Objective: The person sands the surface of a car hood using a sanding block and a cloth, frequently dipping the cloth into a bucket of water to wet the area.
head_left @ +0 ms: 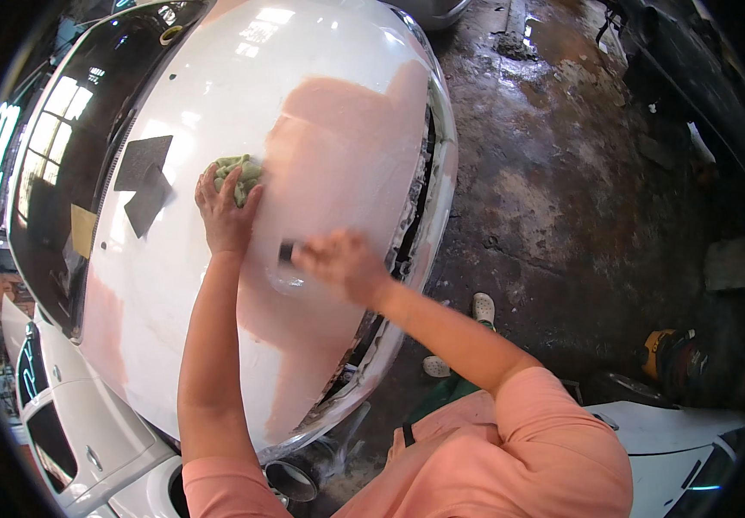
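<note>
A white car hood (187,311) with pinkish, wet-looking patches (329,129) spreads out below my arms. My left hand (227,216) presses a bunched green cloth (247,173) onto the white paint, its fingers curled round it. Over a pink patch to the right, my right hand (342,266) is smeared by motion. Its fingers close on a small dark pad (286,252) against the hood; most of the pad is hidden. Left of the cloth lie dark grey sheets that look like sandpaper (145,164), overlapping.
A tan sheet (82,230) rests by the windshield (62,147), and a tape roll (171,34) sits farther up. The open front gap (415,207) edges the hood. Another white car (96,432) stands close at lower left. Wet, stained floor (528,216) lies right.
</note>
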`<state>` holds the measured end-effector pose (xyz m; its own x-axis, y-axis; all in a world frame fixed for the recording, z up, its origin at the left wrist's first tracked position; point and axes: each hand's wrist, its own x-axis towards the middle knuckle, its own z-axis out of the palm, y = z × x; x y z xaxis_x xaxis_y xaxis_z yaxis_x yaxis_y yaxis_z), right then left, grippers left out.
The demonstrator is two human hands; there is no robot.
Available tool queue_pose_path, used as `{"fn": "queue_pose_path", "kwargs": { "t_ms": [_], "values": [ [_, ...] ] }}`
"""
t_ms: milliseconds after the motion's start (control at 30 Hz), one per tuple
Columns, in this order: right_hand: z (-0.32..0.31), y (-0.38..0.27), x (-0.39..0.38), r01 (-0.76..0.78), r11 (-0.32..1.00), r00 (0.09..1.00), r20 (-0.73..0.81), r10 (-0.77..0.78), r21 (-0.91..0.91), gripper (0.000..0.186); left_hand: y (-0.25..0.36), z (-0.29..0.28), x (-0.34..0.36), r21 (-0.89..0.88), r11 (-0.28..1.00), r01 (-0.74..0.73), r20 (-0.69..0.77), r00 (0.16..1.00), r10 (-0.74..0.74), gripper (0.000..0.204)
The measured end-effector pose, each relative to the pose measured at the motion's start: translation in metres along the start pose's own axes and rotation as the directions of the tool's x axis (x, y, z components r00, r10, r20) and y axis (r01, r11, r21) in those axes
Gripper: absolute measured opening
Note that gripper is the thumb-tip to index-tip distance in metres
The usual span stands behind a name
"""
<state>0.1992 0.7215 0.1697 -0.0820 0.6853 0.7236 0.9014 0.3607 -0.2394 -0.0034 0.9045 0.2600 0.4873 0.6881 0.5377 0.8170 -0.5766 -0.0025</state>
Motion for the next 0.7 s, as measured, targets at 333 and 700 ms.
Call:
{"fn": "queue_pose_path", "kwargs": {
  "t_ms": [333, 700],
  "values": [
    [0.003, 0.09, 0.051, -0.356, 0.934, 0.935, 0.001, 0.356, 0.025, 0.039, 0.006, 0.0, 0.01, 0.001, 1.0, -0.029, -0.001, 1.0, 0.029, 0.056],
    [0.0, 0.137, 0.035, -0.329, 0.944, 0.938, -0.129, 0.323, -0.031, 0.043, 0.014, 0.002, 0.017, -0.014, 1.0, 0.007, 0.026, 1.0, -0.006, 0.053]
  ]
}}
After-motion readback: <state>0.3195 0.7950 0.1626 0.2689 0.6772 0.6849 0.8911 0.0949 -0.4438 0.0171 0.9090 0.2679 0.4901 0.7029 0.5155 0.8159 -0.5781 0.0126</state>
